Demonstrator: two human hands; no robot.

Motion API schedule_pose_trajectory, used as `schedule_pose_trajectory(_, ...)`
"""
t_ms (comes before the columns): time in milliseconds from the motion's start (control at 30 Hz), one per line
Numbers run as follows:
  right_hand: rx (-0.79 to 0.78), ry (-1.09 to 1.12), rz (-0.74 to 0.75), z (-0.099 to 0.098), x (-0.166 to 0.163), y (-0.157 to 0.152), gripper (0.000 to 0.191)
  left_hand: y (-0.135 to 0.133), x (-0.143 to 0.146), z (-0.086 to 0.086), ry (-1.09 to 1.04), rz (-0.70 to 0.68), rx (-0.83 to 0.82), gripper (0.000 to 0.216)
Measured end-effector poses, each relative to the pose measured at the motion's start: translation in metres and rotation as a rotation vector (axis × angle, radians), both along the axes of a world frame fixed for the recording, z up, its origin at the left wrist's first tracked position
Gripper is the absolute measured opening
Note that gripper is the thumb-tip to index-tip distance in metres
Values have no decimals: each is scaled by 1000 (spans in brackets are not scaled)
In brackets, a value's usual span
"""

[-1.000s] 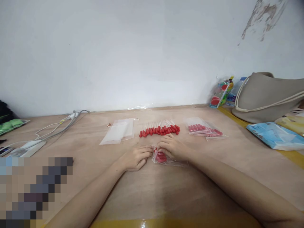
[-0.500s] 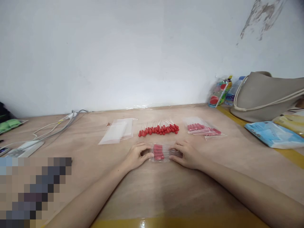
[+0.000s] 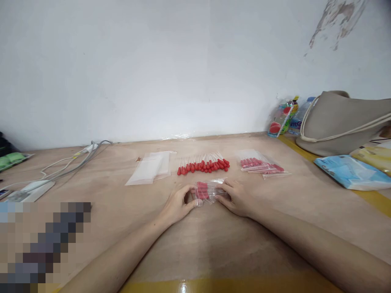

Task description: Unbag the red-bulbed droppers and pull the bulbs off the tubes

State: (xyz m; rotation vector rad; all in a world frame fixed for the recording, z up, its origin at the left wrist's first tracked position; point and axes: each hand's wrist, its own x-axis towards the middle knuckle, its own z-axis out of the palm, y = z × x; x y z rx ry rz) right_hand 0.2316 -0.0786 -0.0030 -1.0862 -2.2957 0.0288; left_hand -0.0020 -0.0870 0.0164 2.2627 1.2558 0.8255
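Observation:
Between my hands is a clear plastic bag point(image 3: 210, 193) holding several red-tipped sticks, their red ends point(image 3: 202, 190) toward the left. My left hand point(image 3: 180, 202) grips the bag's left edge between thumb and fingers. On the other side, my right hand point(image 3: 235, 197) pinches the bag's right part. Just beyond lies a row of loose red-tipped sticks point(image 3: 203, 166) with pale shafts pointing to the wall. Flat clear bags point(image 3: 146, 169) lie to the left of that row. To its right are filled bags point(image 3: 259, 163) with red tips showing through.
At the right stand drink bottles point(image 3: 279, 120), a grey bag point(image 3: 345, 122) with a cord and a blue packet point(image 3: 351, 171). Cables point(image 3: 79, 160) run to a white power strip point(image 3: 33, 190) at the left. A wall point(image 3: 152, 73) bounds the table's far side.
The bag has tilted and crumpled slightly, and its red ends have shifted a little away from me. Both hands keep hold of it.

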Motion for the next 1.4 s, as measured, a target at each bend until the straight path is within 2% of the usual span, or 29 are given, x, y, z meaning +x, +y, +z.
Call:
schedule_pose_trajectory(200, -38, 25, 23, 3, 0, 0, 21, -5, 6, 0, 68, 31, 131, 21)
schedule_pose_trajectory(367, -41, 30, 37, 1, 0, 0, 22, -8, 9, -1, 17, 77, 21, 25)
schedule_pose_trajectory(467, -48, 44, 46, 1, 0, 0, 22, -9, 9, 1, -4, 18, -48, 32)
schedule_pose_trajectory(700, -37, 75, 69, 2, -1, 0, 20, -9, 8, 0, -84, -104, -82, 26)
schedule_pose_trajectory(833, -53, 74, 58, 1, 0, 0, 21, -1, 1, -3, -189, -40, -135, 26)
schedule_pose_trajectory(933, -72, 70, 51, 1, 2, 1, 21, 11, -20, 7, -309, -36, -172, 30)
schedule_pose_trajectory(1000, -75, 76, 51, 1, 2, 1, 21, 18, -43, 23, -343, -56, -232, 35)
schedule_pose_trajectory(1067, -78, 81, 55, 1, 2, 1, 21, 22, -72, 43, -298, -16, -267, 37)
schedule_pose_trajectory(1133, -80, 82, 56, 2, 2, 2, 21, 23, -98, 63, -253, 81, -202, 40)
schedule_pose_trajectory(1233, -85, 78, 52, 2, 2, 2, 21, 27, -118, 81, -289, 296, 45, 44)
schedule_pose_trajectory(1333, -84, 78, 54, 2, 2, 2, 20, 41, -113, 76, -210, 411, 327, 38)
schedule_pose_trajectory(1400, -83, 79, 57, 2, 2, 2, 21, 54, -102, 62, -6, 403, 457, 27)
